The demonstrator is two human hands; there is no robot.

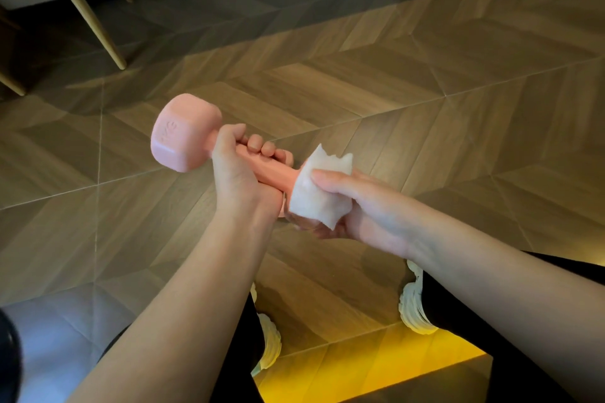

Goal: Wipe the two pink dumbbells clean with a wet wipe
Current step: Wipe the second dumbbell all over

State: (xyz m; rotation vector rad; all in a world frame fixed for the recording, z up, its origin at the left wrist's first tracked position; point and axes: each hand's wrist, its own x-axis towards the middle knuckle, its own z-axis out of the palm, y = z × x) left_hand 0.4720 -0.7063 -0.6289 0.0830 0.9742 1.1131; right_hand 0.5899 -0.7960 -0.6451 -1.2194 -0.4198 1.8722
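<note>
Up off the wooden floor (pixel 360 101), the pink dumbbell (pixel 193 137) lay in the left hand (pixel 242 170), fingers wrapped round its handle, while the right hand (pixel 357 206) clamped a wet wipe (pixel 314 193) over the near head.

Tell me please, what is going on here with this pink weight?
A person is cleaning one pink dumbbell, held in the air above the wooden floor. The left hand grips its handle, next to the bare far end. The right hand holds a white wet wipe wrapped over the near end, which is mostly hidden under it. A second dumbbell is not in view.
</note>
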